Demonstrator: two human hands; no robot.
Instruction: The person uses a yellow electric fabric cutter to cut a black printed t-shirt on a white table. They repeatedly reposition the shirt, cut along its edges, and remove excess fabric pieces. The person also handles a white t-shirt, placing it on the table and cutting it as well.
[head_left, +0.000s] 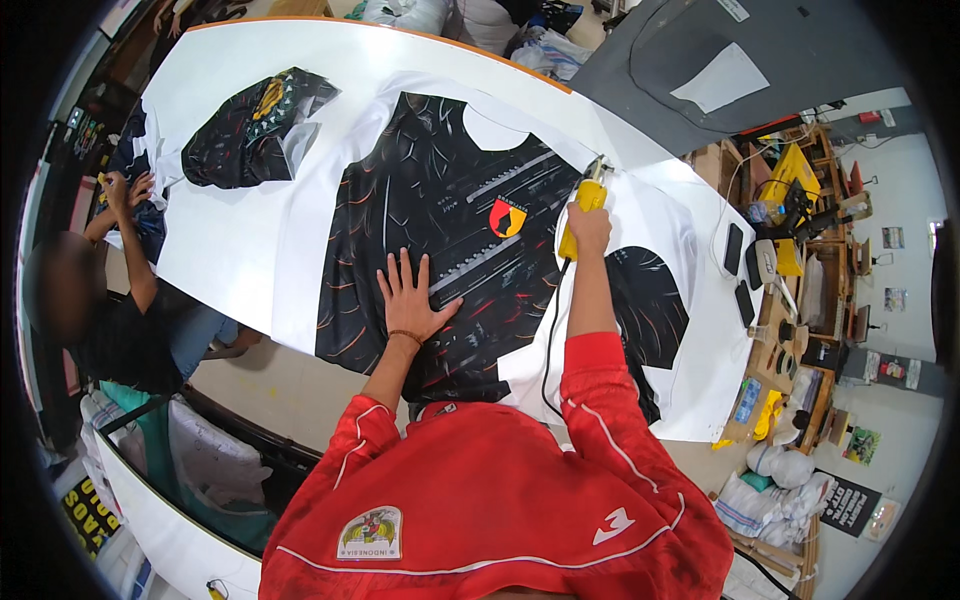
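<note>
A printed black fabric panel (450, 180) with a shirt-front outline and a red and yellow shield emblem (508, 218) lies on white fabric. My left hand (412, 300) rests flat on its lower middle, fingers spread. In my right hand (591, 229) is a yellow corded electric fabric cutter (594, 196), its metal head (598, 166) at the panel's upper right edge. The black power cord (553, 337) trails down toward my body. Right of my forearm lies a second black printed piece (649, 300), still surrounded by white fabric.
Folded black printed fabric (247, 139) lies on the white table (232, 255) at the left. A person (124, 315) handles dark fabric at the table's left end. Phones (733, 249) lie near the right edge, beside a cluttered wooden bench (772, 352). A grey surface (750, 45) adjoins at upper right.
</note>
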